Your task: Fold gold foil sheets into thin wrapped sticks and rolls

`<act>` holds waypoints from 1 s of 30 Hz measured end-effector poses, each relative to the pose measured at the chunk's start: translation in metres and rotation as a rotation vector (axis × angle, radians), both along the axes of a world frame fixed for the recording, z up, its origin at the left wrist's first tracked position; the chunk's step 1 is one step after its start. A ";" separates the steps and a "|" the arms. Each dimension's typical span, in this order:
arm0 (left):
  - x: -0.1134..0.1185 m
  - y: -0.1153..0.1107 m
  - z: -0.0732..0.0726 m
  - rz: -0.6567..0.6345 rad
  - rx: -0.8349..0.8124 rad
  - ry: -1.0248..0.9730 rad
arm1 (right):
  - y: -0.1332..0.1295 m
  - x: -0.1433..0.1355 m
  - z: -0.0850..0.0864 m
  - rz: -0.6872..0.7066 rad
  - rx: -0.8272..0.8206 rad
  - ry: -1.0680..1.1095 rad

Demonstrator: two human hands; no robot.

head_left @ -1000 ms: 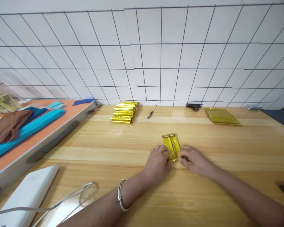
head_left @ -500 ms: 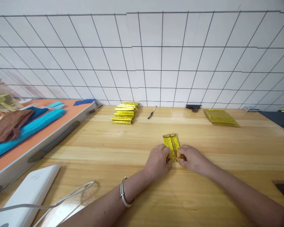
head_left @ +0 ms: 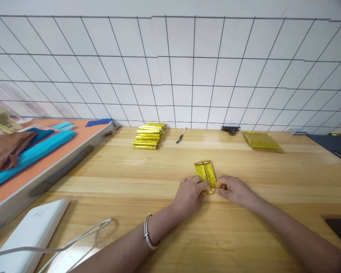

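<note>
A shiny gold foil sheet, folded inward from both sides with a dark seam down its middle, lies on the wooden table. My left hand presses on its near left part, fingers closed on the foil. At the near right corner, my right hand pinches the foil's edge between thumb and fingers. Both hands partly cover the near end of the piece. A bangle circles my left wrist.
Along the wall lie a pile of folded gold foil pieces, a pen, a black clip and a stack of flat gold foil sheets. At left are coloured papers and a white device with a cable.
My left fingers have slid slightly right along the near end of the foil. My right thumb has straightened toward the foil's near edge. The view has turned a little.
</note>
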State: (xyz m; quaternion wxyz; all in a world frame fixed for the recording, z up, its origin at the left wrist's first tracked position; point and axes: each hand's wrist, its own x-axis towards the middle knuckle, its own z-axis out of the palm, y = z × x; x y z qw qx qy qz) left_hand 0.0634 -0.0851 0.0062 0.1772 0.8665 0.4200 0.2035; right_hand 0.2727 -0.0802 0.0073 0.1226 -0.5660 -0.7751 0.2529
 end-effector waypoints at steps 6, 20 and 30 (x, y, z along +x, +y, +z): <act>0.000 -0.003 0.001 0.006 0.046 0.040 | 0.010 0.003 0.002 0.061 -0.112 -0.025; -0.003 -0.023 0.004 -0.330 0.314 0.389 | 0.006 0.004 0.002 0.022 -0.089 0.041; -0.014 -0.034 0.024 -0.319 0.258 0.288 | -0.023 0.005 -0.007 -0.096 0.214 0.124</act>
